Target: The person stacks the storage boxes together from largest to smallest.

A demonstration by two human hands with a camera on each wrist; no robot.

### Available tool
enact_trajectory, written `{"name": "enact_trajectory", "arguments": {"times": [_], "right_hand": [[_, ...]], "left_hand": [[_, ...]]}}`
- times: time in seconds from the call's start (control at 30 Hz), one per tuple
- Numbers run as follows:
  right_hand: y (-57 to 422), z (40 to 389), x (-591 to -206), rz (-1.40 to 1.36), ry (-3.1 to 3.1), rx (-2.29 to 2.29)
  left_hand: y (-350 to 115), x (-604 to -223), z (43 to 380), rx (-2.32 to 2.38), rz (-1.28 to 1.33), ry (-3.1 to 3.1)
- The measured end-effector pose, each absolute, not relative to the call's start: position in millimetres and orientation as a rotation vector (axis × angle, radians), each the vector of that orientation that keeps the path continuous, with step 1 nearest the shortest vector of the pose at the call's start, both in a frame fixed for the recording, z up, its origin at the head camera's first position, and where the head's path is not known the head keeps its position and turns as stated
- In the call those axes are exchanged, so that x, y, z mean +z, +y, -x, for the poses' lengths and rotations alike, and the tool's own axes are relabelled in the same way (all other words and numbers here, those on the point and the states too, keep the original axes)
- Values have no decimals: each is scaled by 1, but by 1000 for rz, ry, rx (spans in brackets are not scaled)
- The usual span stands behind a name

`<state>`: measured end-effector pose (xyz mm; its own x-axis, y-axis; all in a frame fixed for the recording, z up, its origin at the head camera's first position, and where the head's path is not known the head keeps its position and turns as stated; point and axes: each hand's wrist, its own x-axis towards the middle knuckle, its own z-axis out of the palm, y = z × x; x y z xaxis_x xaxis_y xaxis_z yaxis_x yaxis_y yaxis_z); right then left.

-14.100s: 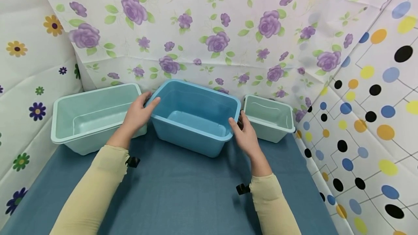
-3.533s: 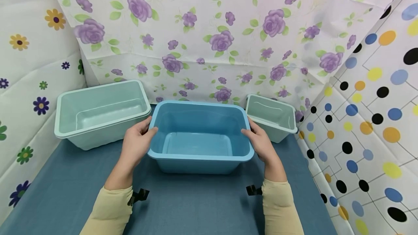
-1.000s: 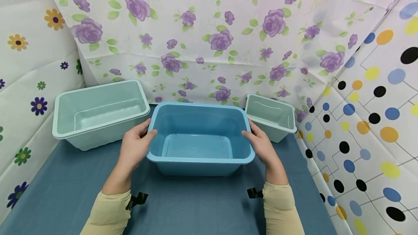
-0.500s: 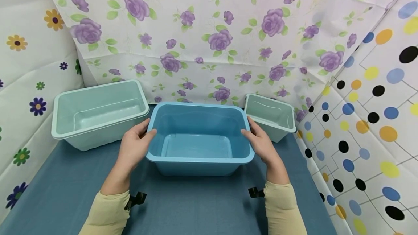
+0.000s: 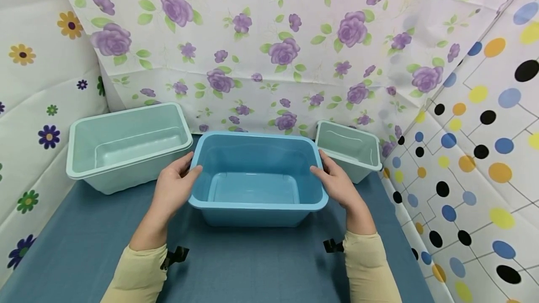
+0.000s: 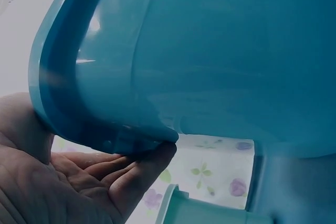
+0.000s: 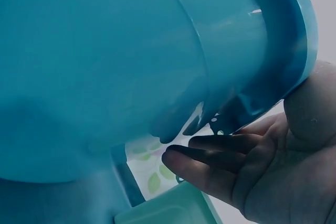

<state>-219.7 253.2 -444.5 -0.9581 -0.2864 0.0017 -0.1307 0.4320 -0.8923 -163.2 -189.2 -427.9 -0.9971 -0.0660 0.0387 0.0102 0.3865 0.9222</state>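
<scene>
An open blue plastic tub (image 5: 257, 206) stands in the middle of the blue cloth, its long side towards me. Its inside shows nothing but the bare bottom. My left hand (image 5: 172, 188) holds the left end by the rim, thumb over the edge and fingers on the outside. On the opposite end my right hand (image 5: 338, 188) holds the rim in the same way. In the left wrist view the left fingers (image 6: 139, 182) reach under the rim. The right wrist view shows the right fingers (image 7: 202, 174) extended close to the tub's outer wall.
A large pale green tub (image 5: 128, 162) stands at the back left. A smaller pale green tub (image 5: 351, 162) is at the back right, just behind my right hand. Blue cloth (image 5: 252, 265) covers the table. Patterned sheets hang behind and on both sides.
Since the oldest frame, the blue tub has come nearer to me and turned square, both hands holding it. Over the last second it stays put; only the right forearm shifts slightly rightward.
</scene>
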Motion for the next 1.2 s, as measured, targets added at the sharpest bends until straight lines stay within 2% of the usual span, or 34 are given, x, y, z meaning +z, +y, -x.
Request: {"name": "enact_trajectory", "arguments": {"times": [0.73, 1.2], "right_hand": [[250, 229, -422, 325, 2679, -1137], [248, 240, -414, 433, 2691, -1029]], "left_hand": [[-193, -427, 164, -1680, -18, -2570], [-202, -427, 164, -1682, -3, -2522]]}}
